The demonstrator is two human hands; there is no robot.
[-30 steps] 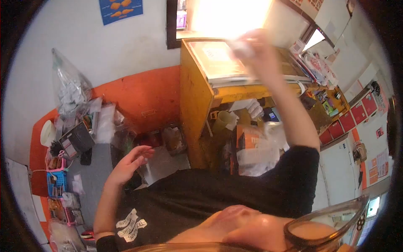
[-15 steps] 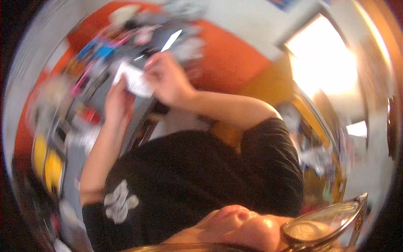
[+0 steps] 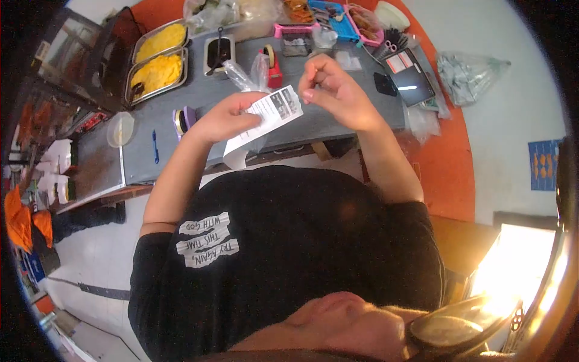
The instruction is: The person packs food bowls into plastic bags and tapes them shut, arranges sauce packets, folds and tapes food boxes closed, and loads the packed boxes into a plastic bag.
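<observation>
Paper (image 3: 278, 110) is pinched in the left hand (image 3: 228, 119) at upper middle, not down on the table (image 3: 207, 90); the right hand (image 3: 344, 99) curls beside it, maybe pinching something, cannot tell.

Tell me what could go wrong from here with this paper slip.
The left hand grips the printed slip partway along, so it could crease. Its lower end curls loose near the edge of the table and might catch. The clear plastic bag beside the fingers could get knocked.
</observation>
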